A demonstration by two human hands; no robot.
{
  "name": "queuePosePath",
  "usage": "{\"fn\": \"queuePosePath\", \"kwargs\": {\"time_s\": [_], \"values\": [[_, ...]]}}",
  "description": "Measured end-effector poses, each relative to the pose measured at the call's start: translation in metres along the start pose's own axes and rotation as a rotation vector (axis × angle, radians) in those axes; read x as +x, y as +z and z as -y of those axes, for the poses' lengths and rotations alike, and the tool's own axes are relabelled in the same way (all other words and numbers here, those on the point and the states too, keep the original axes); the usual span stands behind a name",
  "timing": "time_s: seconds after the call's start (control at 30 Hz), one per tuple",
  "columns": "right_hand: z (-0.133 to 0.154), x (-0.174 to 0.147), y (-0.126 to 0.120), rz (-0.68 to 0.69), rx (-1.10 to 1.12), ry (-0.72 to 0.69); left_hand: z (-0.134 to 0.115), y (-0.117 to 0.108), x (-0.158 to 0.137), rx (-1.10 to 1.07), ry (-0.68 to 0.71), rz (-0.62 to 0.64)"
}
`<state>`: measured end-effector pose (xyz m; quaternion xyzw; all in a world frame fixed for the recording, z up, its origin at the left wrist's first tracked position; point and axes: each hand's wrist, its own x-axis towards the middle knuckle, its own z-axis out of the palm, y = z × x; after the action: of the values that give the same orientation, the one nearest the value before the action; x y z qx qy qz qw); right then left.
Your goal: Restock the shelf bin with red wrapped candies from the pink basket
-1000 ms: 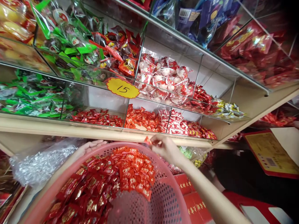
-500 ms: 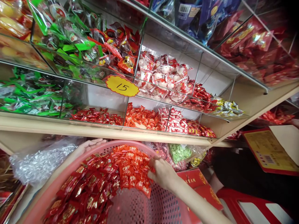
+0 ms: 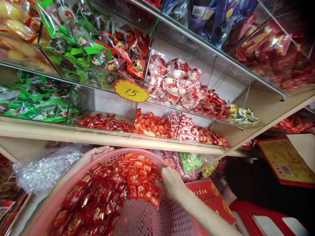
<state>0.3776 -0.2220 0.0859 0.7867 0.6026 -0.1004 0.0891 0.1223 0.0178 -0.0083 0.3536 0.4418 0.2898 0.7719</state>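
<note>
A pink plastic basket with a perforated wall holds many wrapped candies. Dark red candies fill its left side; brighter orange-red candies lie toward the far side. My left arm wraps round the outside of the basket, and my left hand rests along the far left rim with its fingers stretched out. At the right side of the pile, inside the basket, my right hand has its fingers curled onto the orange-red candies. Its fingertips are partly hidden among the wrappers.
Above the basket, a wooden shelf with glass dividers holds sorted candies and a yellow tag reading 15. A clear bag lies at left, a bag of green candies under the shelf, a red stool at right.
The view has shifted slightly, so the shelf appears a little further right. Both hands stay in nearly the same places; the right fingers have moved only slightly among the candies.
</note>
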Motion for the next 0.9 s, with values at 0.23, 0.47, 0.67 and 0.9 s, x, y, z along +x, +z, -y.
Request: {"fn": "queuePosePath", "kwargs": {"time_s": [0.23,0.47,0.67,0.9], "values": [[0.002,-0.003,-0.002,-0.036,-0.066,-0.022,0.007,-0.008,0.011,0.010,0.030,0.018],[0.011,0.001,0.000,-0.105,-0.073,0.004,0.026,-0.034,0.037,-0.024,0.074,0.082],[0.017,0.007,0.004,-0.089,-0.057,0.025,0.024,-0.033,0.037,-0.007,0.068,0.063],[0.015,-0.002,0.014,-0.071,-0.038,0.027,0.005,-0.010,0.007,-0.039,-0.025,0.040]]}}
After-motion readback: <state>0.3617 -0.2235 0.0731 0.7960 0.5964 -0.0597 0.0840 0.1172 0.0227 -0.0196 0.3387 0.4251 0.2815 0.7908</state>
